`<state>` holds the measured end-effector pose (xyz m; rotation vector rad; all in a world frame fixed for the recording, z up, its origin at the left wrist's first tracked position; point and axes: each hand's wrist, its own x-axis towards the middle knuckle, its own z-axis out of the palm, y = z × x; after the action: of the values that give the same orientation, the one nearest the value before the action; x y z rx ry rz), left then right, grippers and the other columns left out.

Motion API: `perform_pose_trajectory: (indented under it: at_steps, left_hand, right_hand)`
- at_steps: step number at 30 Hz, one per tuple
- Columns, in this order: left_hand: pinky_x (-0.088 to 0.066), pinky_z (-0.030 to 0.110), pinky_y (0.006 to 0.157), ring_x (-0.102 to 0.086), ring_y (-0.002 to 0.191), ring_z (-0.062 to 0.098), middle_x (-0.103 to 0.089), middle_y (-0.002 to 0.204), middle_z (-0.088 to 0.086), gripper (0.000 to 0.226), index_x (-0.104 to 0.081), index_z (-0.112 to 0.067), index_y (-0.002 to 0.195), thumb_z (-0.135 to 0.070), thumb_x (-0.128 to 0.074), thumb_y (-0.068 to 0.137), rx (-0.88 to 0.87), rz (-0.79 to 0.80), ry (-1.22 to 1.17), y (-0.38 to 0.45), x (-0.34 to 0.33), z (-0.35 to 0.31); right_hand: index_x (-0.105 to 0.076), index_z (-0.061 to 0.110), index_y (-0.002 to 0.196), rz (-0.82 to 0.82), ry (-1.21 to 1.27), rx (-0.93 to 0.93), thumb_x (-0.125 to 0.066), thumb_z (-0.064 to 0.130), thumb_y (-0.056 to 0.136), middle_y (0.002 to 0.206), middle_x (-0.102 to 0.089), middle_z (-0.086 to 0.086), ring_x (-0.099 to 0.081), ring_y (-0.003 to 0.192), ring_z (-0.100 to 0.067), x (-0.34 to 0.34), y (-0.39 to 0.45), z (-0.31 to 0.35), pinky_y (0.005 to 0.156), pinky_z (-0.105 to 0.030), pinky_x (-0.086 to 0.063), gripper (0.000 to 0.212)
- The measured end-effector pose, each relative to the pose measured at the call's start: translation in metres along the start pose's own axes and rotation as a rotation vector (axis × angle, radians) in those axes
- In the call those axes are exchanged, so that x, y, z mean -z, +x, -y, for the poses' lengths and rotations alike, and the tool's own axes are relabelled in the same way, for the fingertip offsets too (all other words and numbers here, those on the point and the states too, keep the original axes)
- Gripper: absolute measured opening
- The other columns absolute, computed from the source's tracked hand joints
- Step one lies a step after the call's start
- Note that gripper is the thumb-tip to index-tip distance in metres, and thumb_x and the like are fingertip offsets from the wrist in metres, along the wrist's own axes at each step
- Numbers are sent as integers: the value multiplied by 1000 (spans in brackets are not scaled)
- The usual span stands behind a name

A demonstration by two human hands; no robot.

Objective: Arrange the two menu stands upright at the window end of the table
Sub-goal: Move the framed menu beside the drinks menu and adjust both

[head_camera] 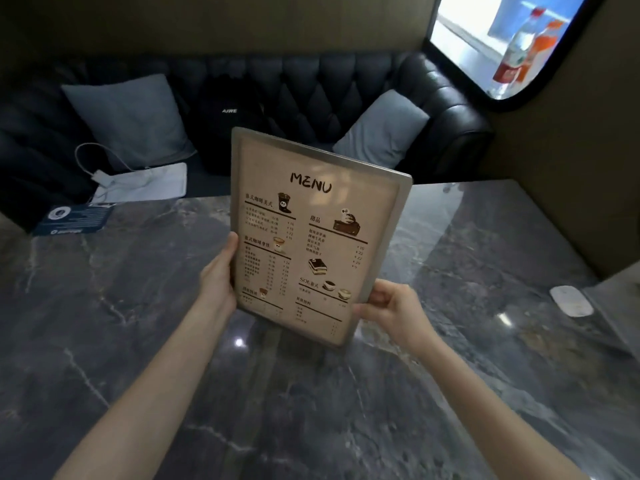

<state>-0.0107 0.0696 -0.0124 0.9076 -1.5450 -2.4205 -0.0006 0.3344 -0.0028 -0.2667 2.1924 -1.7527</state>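
Note:
A beige menu stand (311, 233) in a clear frame, headed "MENU", is held upright and slightly tilted above the middle of the dark marble table (138, 341). My left hand (218, 275) grips its lower left edge, thumb on the front. My right hand (388, 306) grips its lower right corner. Its bottom edge hangs just over the tabletop. Only one menu stand is in view. The window (512, 43) is at the upper right.
A black tufted sofa (346, 88) runs behind the table with two grey cushions, a dark backpack (225, 123) and a white pad with a cable. A blue leaflet (74, 220) lies at the table's far left. A white mouse (570, 301) sits at the right edge.

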Motion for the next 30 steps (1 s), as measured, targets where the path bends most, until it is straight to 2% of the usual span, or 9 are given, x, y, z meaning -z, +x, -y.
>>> perform_pose_trajectory:
  at_steps: [2, 4, 8, 10, 13, 17, 22, 24, 30]
  left_hand:
    - [-53, 31, 69, -71, 78, 12, -76, 84, -2, 31, -69, -14, 88, -43, -67, 76, 3, 25, 19, -2, -24, 1]
    - [-53, 31, 70, -71, 76, 11, -76, 78, -5, 28, -68, -16, 86, -42, -63, 81, 6, 58, 30, -4, -49, 5]
    - [-51, 33, 70, -67, 92, 18, -71, 99, 3, 36, -65, -13, 99, -45, -60, 82, 21, 123, 31, -11, -102, 17]
    - [-52, 33, 70, -67, 91, 18, -71, 101, 3, 41, -65, -13, 104, -46, -61, 80, 31, 149, 24, -14, -130, 24]
    - [-53, 40, 81, -67, 96, 21, -71, 107, 5, 61, -65, -12, 112, -52, -68, 65, 80, 164, 8, -17, -172, 38]
    - [-52, 37, 76, -66, 98, 21, -70, 111, 7, 53, -65, -11, 112, -50, -62, 75, 80, 223, 26, -20, -227, 61]
    - [-52, 34, 74, -67, 99, 20, -69, 114, 6, 62, -64, -14, 112, -54, -64, 65, 81, 327, 70, -22, -295, 87]
    - [-52, 33, 78, -67, 103, 21, -67, 119, 8, 68, -63, -12, 116, -55, -65, 63, 71, 373, 80, -19, -323, 96]
    - [-51, 31, 82, -68, 96, 12, -67, 118, 5, 58, -65, -16, 107, -55, -62, 65, 64, 430, 145, -7, -396, 125]
  right_hand:
    - [-66, 3, 100, -32, -7, 13, -65, -12, 74, 95, -70, -2, -68, 75, 6, 21, -3, 3, 71, -12, -56, 31]
    - [-65, 0, 101, -62, -11, 18, -65, -13, 74, 91, -70, 4, -67, 74, 7, 43, -8, 4, 66, -8, -53, 30]
    - [-67, 7, 100, -125, -23, 26, -67, -12, 73, 74, -73, 22, -69, 82, 1, 91, -19, 2, 74, -13, -55, 34]
    - [-67, 14, 97, -151, -21, 30, -66, -12, 73, 77, -73, 19, -70, 85, -2, 115, -25, 2, 75, -15, -56, 36]
    - [-67, 24, 90, -182, -11, 16, -65, -12, 74, 77, -74, 18, -70, 85, -2, 154, -33, 2, 75, -16, -56, 39]
    - [-67, 26, 90, -210, -18, 0, -67, -9, 74, 90, -74, 9, -70, 92, -10, 207, -39, -4, 82, -27, -57, 38]
    - [-67, 10, 102, -276, -38, -48, -67, -5, 76, 99, -73, -3, -69, 95, -11, 273, -42, -19, 86, -32, -55, 30]
    - [-67, 12, 101, -303, -47, -57, -68, -2, 76, 101, -73, -3, -69, 95, -11, 297, -43, -26, 86, -34, -56, 29]
    - [-66, 25, 89, -383, -71, -102, -69, 0, 76, 97, -73, 1, -68, 96, -14, 356, -35, -49, 89, -41, -55, 28]
